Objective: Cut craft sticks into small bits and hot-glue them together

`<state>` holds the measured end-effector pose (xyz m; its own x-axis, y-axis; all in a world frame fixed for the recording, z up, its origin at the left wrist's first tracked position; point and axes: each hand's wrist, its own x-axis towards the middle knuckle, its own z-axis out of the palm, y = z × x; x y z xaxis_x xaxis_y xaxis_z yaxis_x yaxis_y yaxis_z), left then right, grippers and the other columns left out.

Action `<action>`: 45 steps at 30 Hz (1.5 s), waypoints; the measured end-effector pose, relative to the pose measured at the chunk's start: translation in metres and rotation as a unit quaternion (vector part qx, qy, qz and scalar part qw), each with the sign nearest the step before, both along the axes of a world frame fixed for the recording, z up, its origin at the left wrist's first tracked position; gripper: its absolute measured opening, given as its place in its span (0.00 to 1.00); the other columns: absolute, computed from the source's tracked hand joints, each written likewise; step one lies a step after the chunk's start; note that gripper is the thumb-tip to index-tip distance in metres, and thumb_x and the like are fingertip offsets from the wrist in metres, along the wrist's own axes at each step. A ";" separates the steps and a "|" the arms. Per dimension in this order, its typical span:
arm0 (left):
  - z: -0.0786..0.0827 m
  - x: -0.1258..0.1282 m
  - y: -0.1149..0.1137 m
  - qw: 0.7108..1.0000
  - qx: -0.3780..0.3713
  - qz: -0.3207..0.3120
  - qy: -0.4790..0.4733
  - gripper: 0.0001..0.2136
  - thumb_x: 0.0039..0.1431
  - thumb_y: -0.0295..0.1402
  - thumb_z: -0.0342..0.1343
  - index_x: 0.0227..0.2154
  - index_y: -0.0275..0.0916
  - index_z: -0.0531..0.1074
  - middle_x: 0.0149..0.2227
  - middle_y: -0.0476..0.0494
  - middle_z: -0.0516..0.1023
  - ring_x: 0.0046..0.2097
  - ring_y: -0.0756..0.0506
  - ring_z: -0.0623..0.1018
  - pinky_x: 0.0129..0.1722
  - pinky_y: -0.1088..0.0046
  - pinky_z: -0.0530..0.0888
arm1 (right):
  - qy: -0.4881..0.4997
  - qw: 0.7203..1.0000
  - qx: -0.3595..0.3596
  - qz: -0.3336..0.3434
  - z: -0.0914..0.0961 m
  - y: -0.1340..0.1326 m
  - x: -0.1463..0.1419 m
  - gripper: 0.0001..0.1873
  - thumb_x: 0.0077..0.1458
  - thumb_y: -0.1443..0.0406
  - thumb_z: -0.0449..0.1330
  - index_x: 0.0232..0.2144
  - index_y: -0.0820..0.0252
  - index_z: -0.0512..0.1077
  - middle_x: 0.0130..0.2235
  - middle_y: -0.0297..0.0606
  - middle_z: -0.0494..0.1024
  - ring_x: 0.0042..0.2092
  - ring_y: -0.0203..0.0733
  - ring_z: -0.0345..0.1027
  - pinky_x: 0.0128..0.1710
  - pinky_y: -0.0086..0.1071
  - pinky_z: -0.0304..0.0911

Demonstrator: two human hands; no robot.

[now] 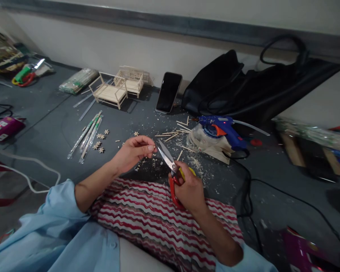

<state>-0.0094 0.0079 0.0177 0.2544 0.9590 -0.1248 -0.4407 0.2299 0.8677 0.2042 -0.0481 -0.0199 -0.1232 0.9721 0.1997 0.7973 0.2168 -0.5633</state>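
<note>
My right hand (191, 189) grips a pair of scissors (167, 155) by the red and yellow handles, blades slightly apart and pointing up to the left. Just left of the blade tips, my left hand (133, 153) is closed in a pinch. A tiny pale wooden piece (154, 148) shows at its fingertips, largely hidden by them. Thin wooden sticks (170, 135) and pale shavings are scattered beyond both hands. Small star-shaped wooden pieces (101, 150) lie left of my left hand, beside plastic-wrapped sticks (89, 134).
Two miniature wooden benches (109, 93) stand behind, left of a propped phone (169, 92). A blue glue gun (222, 126) rests on a clear plastic container (197, 138); its black cable runs down the right. A black bag (229, 87) leans against the wall. Striped cloth (158, 223) covers my lap.
</note>
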 end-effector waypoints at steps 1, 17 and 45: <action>0.000 0.001 0.000 1.000 -0.005 -0.001 -0.009 0.09 0.44 0.31 0.69 0.27 0.34 0.76 0.27 0.47 0.78 0.26 0.54 0.73 0.28 0.78 0.69 | -0.007 1.000 0.006 0.002 0.000 0.000 0.000 0.19 0.50 0.64 0.56 0.47 0.56 0.72 0.22 0.28 0.71 0.23 0.36 0.63 0.27 0.28 0.57; -0.008 0.005 -0.007 0.996 0.064 0.040 0.048 0.09 0.47 0.27 0.68 0.32 0.35 0.74 0.30 0.47 0.80 0.32 0.51 0.79 0.34 0.76 0.76 | -0.087 0.996 0.028 0.012 0.006 -0.004 -0.002 0.23 0.48 0.65 0.57 0.48 0.55 0.73 0.22 0.30 0.72 0.23 0.37 0.64 0.25 0.29 0.54; -0.010 0.017 -0.015 0.994 0.044 0.081 0.067 0.21 0.43 0.26 0.68 0.40 0.39 0.66 0.29 0.51 0.79 0.31 0.51 0.79 0.35 0.75 0.76 | -0.175 0.984 0.033 0.000 0.008 -0.006 -0.007 0.24 0.49 0.64 0.57 0.51 0.56 0.70 0.28 0.36 0.79 0.30 0.43 0.71 0.31 0.30 0.59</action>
<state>0.0072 -0.0070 0.0076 0.0835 0.9946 -0.0614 -0.3451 0.0867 0.9345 0.1977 -0.0537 -0.0116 -0.1946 0.9587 0.2073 0.9401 0.2425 -0.2395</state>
